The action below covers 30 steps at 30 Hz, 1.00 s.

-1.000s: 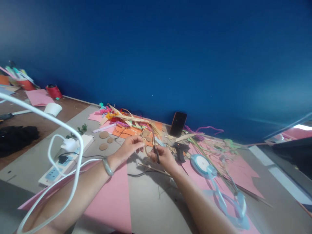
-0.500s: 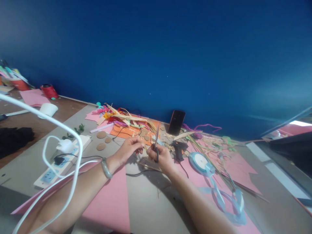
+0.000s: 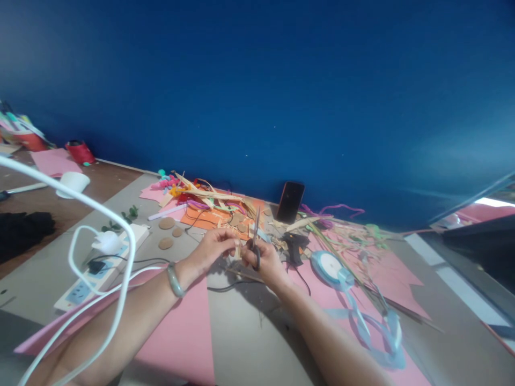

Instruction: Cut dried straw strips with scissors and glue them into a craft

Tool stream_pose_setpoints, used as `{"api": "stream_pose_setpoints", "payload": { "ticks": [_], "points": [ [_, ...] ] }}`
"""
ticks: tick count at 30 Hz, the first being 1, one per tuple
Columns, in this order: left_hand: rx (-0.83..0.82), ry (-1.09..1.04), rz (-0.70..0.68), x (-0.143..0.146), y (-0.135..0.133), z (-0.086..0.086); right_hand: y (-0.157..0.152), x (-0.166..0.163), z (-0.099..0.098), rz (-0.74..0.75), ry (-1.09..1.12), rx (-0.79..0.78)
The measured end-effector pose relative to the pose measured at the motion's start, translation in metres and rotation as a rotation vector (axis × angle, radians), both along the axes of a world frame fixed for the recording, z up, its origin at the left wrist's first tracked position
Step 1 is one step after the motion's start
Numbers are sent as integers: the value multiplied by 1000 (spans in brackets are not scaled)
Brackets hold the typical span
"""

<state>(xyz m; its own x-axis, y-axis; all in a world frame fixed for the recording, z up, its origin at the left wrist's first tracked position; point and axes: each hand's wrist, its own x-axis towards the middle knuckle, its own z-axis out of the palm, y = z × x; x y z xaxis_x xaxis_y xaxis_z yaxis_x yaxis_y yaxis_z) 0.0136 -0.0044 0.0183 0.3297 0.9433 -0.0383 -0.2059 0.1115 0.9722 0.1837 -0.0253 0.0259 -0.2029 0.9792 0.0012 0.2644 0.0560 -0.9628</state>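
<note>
Closest to us, a white cable loops over the lower left, above a pink paper sheet that lies flat on the grey surface. Both forearms reach forward over it, with a pale green bangle on the left wrist. A white power strip sits left of that arm with a plug in it. The left hand has its fingers pinched narrow on a short straw strip. The right hand is wrapped closed around the handles of dark scissors, blades pointing up and away. The hands are just beside each other above the middle of the surface, and the strip is held between them, right next to the blades — we cannot tell if the blades touch it. Right of the hands, a light blue ribbon spool lies on more pink paper, its loose ribbon trailing toward us. A black glue gun sits just behind the right hand. Farther back there are brown card discs, an orange sheet and a heap of straw strips and coloured pipe cleaners. A dark phone leans against the blue wall. Far left — a white cup on its side and a red spool.
</note>
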Motion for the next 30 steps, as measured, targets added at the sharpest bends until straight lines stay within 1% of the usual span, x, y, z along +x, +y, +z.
{"api": "stream_pose_setpoints", "payload": {
  "ticks": [3,5,9,14,19,21,26,28,30],
  "points": [
    [-65,-27,17,0,0,4,1,1,-2,-32,44,-32],
    [-71,-35,8,-1,-1,6,2,3,-1,-68,65,-33],
    [-25,0,-13,-1,-2,7,2,5,3,-124,94,-28],
    [39,153,-43,-1,-3,3,3,6,3,-118,118,-50],
    [58,182,-48,-3,-2,3,4,6,-1,-116,154,-44],
    [35,147,-26,-3,-2,4,4,5,-2,-106,145,-46],
    [-35,-54,52,-1,0,5,4,4,-1,-109,134,-33],
    [-77,-115,49,1,-1,2,3,3,0,-138,142,-8],
    [-93,-141,3,4,-1,-1,3,3,0,-161,149,15]
  ]
}}
